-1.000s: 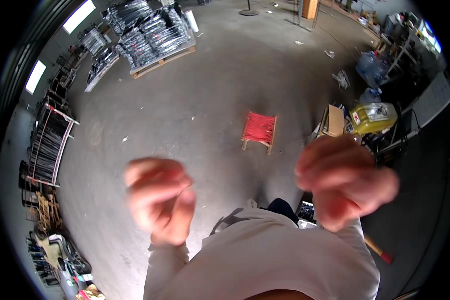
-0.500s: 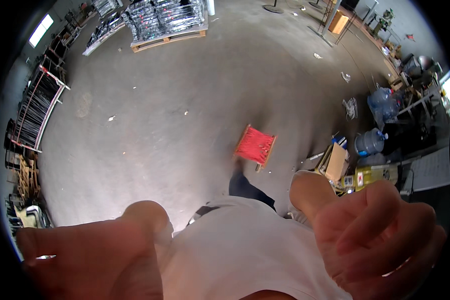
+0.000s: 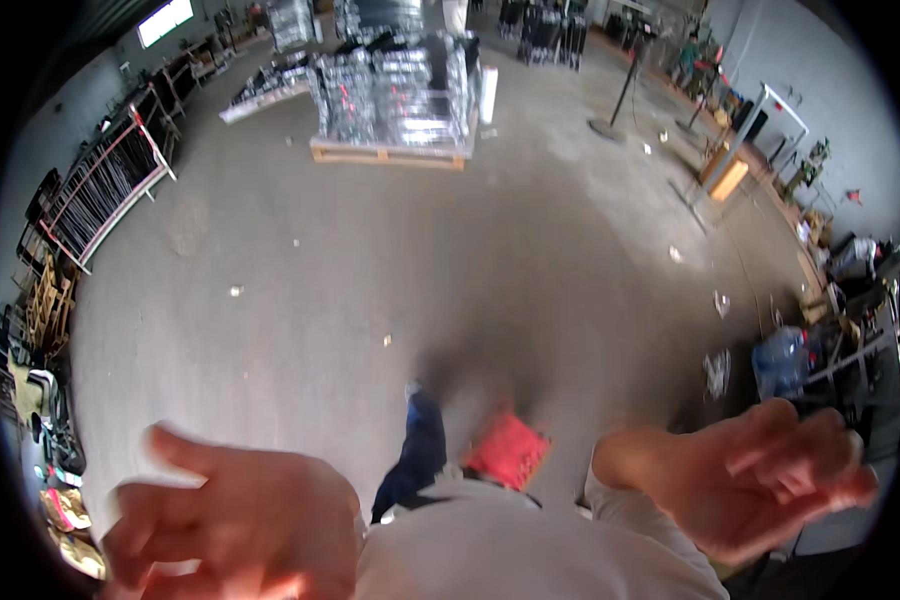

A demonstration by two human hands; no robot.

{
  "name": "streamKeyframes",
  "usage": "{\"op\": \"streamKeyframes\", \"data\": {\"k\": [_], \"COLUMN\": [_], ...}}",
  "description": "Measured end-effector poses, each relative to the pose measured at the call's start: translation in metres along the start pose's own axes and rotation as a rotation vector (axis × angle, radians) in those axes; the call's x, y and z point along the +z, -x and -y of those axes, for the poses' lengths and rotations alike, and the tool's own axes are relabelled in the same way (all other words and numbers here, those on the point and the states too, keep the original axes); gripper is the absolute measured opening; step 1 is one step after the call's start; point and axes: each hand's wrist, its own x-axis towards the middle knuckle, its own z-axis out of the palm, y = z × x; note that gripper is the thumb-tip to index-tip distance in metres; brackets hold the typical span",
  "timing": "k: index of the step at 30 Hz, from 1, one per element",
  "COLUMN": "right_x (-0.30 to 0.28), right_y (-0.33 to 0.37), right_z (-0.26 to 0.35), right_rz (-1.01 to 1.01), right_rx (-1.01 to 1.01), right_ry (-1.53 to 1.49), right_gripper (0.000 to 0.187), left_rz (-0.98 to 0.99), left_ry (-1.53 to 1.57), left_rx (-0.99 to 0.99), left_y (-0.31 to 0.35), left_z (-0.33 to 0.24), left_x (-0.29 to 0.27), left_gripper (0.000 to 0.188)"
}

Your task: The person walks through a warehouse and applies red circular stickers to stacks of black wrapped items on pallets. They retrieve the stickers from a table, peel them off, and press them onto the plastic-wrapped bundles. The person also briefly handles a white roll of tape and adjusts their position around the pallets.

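My left hand is raised at the lower left, thumb apart from the bent fingers, with nothing in it. At the lower right, my right hand is held up with its fingers loosely curled and somewhat smeared by motion; no object shows in it. Neither hand touches anything. A low stool with a red woven seat stands on the floor between the hands, right beside my body and partly hidden by it. My leg in dark blue trousers reaches forward to its left.
Ahead, a wooden pallet bears goods wrapped in shiny film. A metal rack of dark rods lines the left wall. Clear water bottles stand at the right. A metal post frame is farther off. Paper scraps lie on the floor.
The view has tilted up, so the pallet and stool sit lower in it. My left leg has come forward. My right hand's fingers have loosened from a tighter curl; my left hand's fingers have spread.
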Motion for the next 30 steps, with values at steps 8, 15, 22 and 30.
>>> {"op": "streamKeyframes", "data": {"k": [8, 15, 22, 30], "right_x": [-0.103, -0.220, -0.263, -0.315], "right_y": [0.159, 0.318, 0.311, 0.297], "right_z": [-0.284, -0.374, -0.470, -0.670], "right_rz": [0.475, 0.268, -0.108, -0.181], "right_rx": [0.901, 1.798, 1.805, 1.749], "right_ry": [0.530, 0.600, 0.647, 0.730], "right_gripper": [0.013, 0.023, 0.024, 0.024], "left_rz": [0.647, 0.610, 0.815, 1.033], "left_ry": [-0.280, -0.218, 0.060, 0.093], "left_rx": [-1.147, -1.387, -1.201, -1.359], "left_y": [0.243, 0.320, 0.331, 0.406], "left_z": [0.186, 0.347, 0.491, 0.618], "left_x": [-0.004, 0.030, 0.160, 0.266], "left_gripper": [0.019, 0.022, 0.018, 0.015]}}
